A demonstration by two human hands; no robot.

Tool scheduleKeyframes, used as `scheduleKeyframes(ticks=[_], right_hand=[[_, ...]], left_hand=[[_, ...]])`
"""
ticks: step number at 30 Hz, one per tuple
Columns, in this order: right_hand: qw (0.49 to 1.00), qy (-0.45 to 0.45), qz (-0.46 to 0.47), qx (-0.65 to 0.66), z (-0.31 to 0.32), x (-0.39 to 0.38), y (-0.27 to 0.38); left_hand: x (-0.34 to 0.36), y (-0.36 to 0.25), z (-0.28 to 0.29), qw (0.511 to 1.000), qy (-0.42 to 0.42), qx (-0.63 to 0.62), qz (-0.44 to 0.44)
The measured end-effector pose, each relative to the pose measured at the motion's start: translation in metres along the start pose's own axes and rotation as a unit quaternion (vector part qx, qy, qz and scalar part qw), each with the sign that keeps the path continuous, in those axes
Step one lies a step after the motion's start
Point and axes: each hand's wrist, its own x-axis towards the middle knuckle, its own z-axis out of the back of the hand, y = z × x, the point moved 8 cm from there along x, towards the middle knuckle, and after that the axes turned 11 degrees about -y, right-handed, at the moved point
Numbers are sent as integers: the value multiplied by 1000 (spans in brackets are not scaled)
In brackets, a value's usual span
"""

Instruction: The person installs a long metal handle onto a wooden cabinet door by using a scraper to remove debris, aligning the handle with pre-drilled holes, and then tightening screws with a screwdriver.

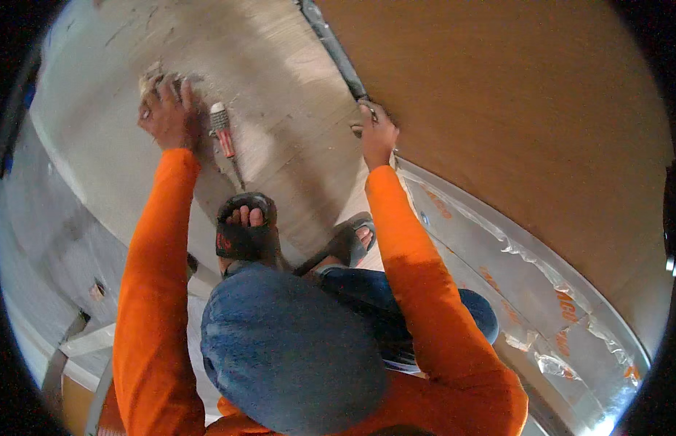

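Note:
My left hand [166, 116] rests with curled fingers over a pale, lumpy item [150, 80] on the dusty pale floor; I cannot make out what that item is. Just right of it lies a screwdriver [224, 138] with a red and pale handle, its shaft toward my left foot. My right hand [378, 131] is closed at the lower end of a dark metal strip [331, 47] along the edge of a large brown wooden panel [512, 94]; what exactly its fingers grip is partly hidden.
My sandalled feet [245, 225] are below the screwdriver, under my bent knees. A film-covered metallic strip [512, 269] with orange print runs along the panel's lower edge to the right. Grey sheeting [47, 240] lies at the left.

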Motion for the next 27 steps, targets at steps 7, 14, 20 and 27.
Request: scheduleKeyframes(ticks=[7,14,20,27], right_hand=[[974,-97,180,-100,12,6,-4],[950,-149,233,-146,10,-6,15],[947,-160,239,-145,4,4,-6],[943,-211,215,-141,18,-14,-42]], left_hand=[[10,-6,15,995,10,-75,57],[6,-115,84,886,29,-449,-114],[-48,-269,131,754,252,-565,-218],[-85,-287,139,724,243,-576,-291]])
